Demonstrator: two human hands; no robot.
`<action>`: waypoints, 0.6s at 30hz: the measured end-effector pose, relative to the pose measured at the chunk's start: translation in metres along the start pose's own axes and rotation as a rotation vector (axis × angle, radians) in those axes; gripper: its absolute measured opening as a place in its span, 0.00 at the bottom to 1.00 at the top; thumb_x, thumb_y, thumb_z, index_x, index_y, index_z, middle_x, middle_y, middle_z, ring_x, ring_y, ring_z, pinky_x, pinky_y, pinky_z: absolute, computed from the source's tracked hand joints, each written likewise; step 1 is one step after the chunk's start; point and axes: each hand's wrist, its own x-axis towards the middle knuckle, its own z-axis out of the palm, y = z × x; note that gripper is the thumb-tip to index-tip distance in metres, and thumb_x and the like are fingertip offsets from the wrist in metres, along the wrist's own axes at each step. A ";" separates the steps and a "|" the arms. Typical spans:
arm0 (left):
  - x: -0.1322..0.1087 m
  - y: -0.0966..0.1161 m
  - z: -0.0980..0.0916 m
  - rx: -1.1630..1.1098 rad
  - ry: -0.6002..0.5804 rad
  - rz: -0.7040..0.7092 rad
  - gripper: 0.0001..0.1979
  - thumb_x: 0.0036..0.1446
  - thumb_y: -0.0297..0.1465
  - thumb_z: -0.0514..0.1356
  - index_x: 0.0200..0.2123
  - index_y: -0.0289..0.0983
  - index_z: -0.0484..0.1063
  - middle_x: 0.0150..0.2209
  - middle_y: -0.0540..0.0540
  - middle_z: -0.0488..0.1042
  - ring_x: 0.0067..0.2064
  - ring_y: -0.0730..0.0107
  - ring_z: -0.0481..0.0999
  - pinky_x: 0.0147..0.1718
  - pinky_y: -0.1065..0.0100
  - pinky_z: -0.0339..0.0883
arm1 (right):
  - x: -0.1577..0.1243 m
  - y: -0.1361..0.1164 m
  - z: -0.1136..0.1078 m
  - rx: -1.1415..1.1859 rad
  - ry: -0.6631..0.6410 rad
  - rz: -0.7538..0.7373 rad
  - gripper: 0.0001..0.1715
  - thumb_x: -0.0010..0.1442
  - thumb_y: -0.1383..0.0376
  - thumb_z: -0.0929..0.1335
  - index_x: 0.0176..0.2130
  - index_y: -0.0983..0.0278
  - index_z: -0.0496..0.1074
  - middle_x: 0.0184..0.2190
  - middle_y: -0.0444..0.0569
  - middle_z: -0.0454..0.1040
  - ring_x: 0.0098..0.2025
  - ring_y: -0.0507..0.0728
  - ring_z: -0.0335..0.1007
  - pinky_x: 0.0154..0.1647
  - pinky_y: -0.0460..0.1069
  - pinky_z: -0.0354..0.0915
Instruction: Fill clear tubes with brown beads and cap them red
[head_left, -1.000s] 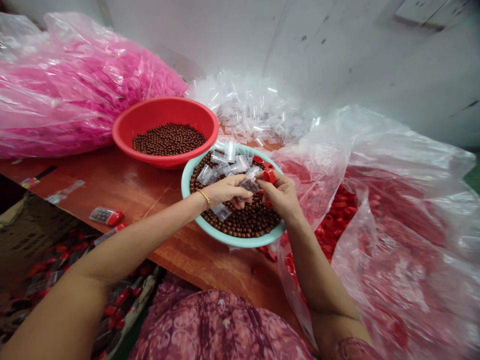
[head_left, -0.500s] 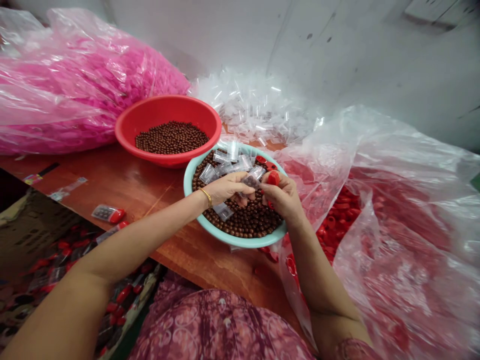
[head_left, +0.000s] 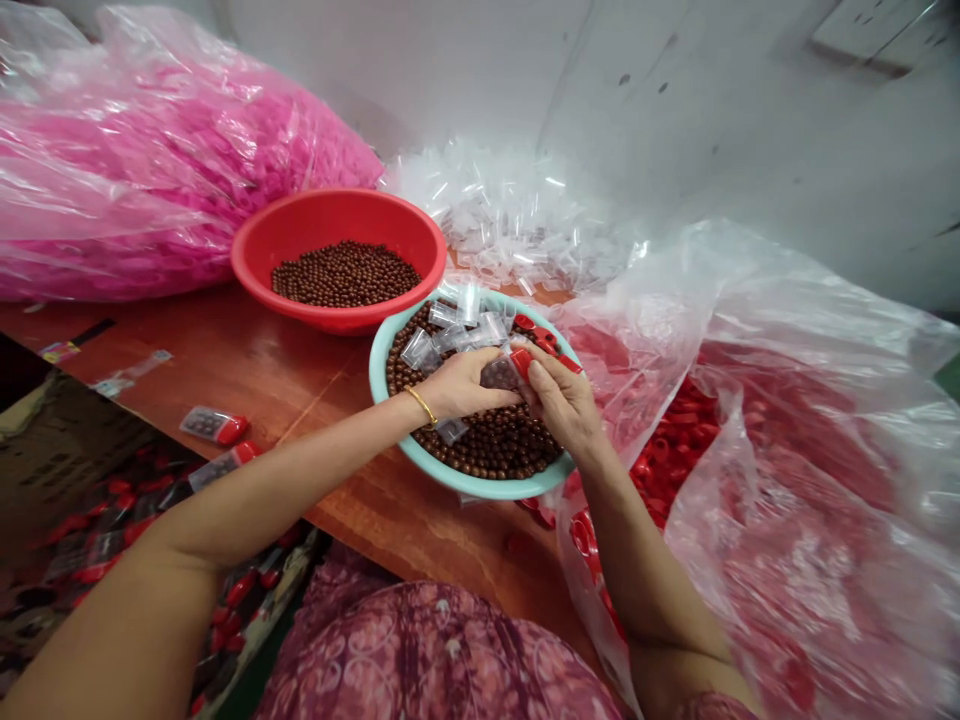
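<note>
Over a light blue basin (head_left: 426,466), my left hand (head_left: 459,384) grips a small clear plastic container (head_left: 498,375) with dark balls inside. My right hand (head_left: 564,400) pinches a red cap (head_left: 520,362) against the container's right end; whether it is fully seated I cannot tell. Another red piece (head_left: 568,365) shows behind the right fingers. Brown round balls (head_left: 506,450) fill much of the basin. On top of them lie several clear containers (head_left: 450,338), and loose red caps (head_left: 541,333) rest near the back right rim.
Behind stands a red bowl (head_left: 255,275) of brown balls. A bag of pink pieces (head_left: 187,150), a heap of clear containers (head_left: 517,215) and a plastic bag of red caps (head_left: 667,450) surround it. Capped containers (head_left: 214,424) lie left, above a box of more (head_left: 232,610).
My right hand has turned and brought the red cap leftward onto the container's end. The left hand has kept its hold on the container, now turned more level.
</note>
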 end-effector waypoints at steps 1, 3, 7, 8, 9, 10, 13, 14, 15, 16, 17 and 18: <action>0.000 -0.001 0.000 0.057 0.024 0.007 0.10 0.43 0.29 0.63 0.29 0.33 0.65 0.25 0.54 0.66 0.28 0.77 0.64 0.28 0.74 0.59 | -0.001 0.002 0.002 -0.019 0.009 -0.027 0.24 0.58 0.51 0.64 0.48 0.60 0.73 0.18 0.40 0.62 0.20 0.51 0.59 0.22 0.47 0.60; -0.001 -0.001 -0.002 0.180 0.055 -0.012 0.08 0.42 0.30 0.62 0.27 0.34 0.65 0.24 0.54 0.65 0.28 0.76 0.64 0.27 0.73 0.57 | -0.001 0.006 0.006 -0.083 0.034 -0.094 0.22 0.59 0.51 0.64 0.47 0.60 0.74 0.20 0.42 0.67 0.25 0.53 0.66 0.27 0.48 0.65; -0.004 0.003 -0.003 0.353 0.088 -0.053 0.06 0.41 0.29 0.60 0.24 0.35 0.64 0.21 0.55 0.63 0.25 0.75 0.62 0.24 0.72 0.52 | -0.004 0.010 0.009 -0.204 0.044 -0.147 0.20 0.60 0.54 0.63 0.47 0.59 0.75 0.35 0.46 0.77 0.43 0.59 0.72 0.43 0.53 0.68; -0.004 0.004 -0.002 0.361 0.089 -0.050 0.06 0.40 0.28 0.60 0.23 0.35 0.63 0.20 0.55 0.63 0.25 0.76 0.61 0.24 0.72 0.51 | -0.005 0.009 0.009 -0.231 0.039 -0.143 0.21 0.61 0.55 0.63 0.49 0.58 0.74 0.37 0.47 0.77 0.43 0.59 0.73 0.45 0.54 0.67; -0.005 0.005 -0.001 0.361 0.090 -0.041 0.06 0.40 0.28 0.59 0.22 0.35 0.63 0.20 0.55 0.62 0.25 0.76 0.61 0.24 0.72 0.51 | -0.007 0.008 0.009 -0.261 0.034 -0.138 0.21 0.61 0.56 0.62 0.50 0.58 0.73 0.38 0.47 0.77 0.42 0.59 0.73 0.45 0.54 0.67; -0.005 0.005 0.000 0.356 0.094 -0.031 0.06 0.40 0.28 0.59 0.22 0.35 0.62 0.20 0.55 0.62 0.24 0.76 0.60 0.24 0.72 0.51 | -0.009 0.007 0.009 -0.295 0.032 -0.133 0.21 0.61 0.56 0.63 0.51 0.58 0.72 0.37 0.47 0.77 0.40 0.59 0.74 0.45 0.54 0.67; -0.004 0.004 0.001 0.339 0.107 -0.017 0.07 0.40 0.29 0.60 0.21 0.35 0.62 0.19 0.56 0.61 0.24 0.77 0.59 0.24 0.73 0.52 | -0.014 0.003 0.010 -0.390 0.038 -0.136 0.22 0.59 0.56 0.64 0.52 0.58 0.72 0.29 0.46 0.77 0.32 0.58 0.74 0.39 0.53 0.67; -0.004 0.003 0.001 0.340 0.109 -0.022 0.07 0.41 0.30 0.60 0.21 0.35 0.63 0.19 0.56 0.61 0.24 0.77 0.59 0.24 0.73 0.52 | -0.014 0.002 0.011 -0.418 0.042 -0.143 0.23 0.59 0.56 0.64 0.52 0.58 0.72 0.27 0.47 0.77 0.30 0.58 0.73 0.37 0.52 0.67; -0.004 0.003 0.001 0.347 0.110 -0.031 0.08 0.41 0.31 0.61 0.21 0.35 0.63 0.19 0.55 0.61 0.24 0.77 0.59 0.24 0.73 0.52 | -0.014 0.001 0.011 -0.448 0.045 -0.152 0.23 0.59 0.55 0.64 0.52 0.59 0.72 0.27 0.47 0.76 0.29 0.58 0.73 0.36 0.52 0.67; -0.005 0.003 0.000 0.361 0.111 -0.040 0.08 0.41 0.31 0.61 0.22 0.34 0.64 0.19 0.55 0.61 0.24 0.77 0.60 0.24 0.72 0.52 | -0.013 0.000 0.010 -0.479 0.040 -0.161 0.24 0.59 0.55 0.63 0.52 0.59 0.72 0.27 0.48 0.77 0.28 0.58 0.73 0.35 0.51 0.67; -0.005 0.003 0.000 0.383 0.110 -0.046 0.08 0.42 0.32 0.61 0.22 0.34 0.65 0.19 0.55 0.61 0.25 0.76 0.60 0.24 0.72 0.52 | -0.012 -0.001 0.009 -0.507 0.030 -0.168 0.24 0.60 0.54 0.63 0.52 0.60 0.72 0.27 0.48 0.77 0.28 0.58 0.73 0.34 0.51 0.67; -0.005 0.004 0.000 0.411 0.106 -0.046 0.07 0.42 0.32 0.61 0.23 0.34 0.66 0.19 0.54 0.62 0.25 0.75 0.61 0.24 0.72 0.53 | -0.011 -0.002 0.006 -0.532 0.012 -0.175 0.24 0.60 0.54 0.62 0.52 0.59 0.72 0.27 0.48 0.77 0.28 0.58 0.72 0.34 0.51 0.66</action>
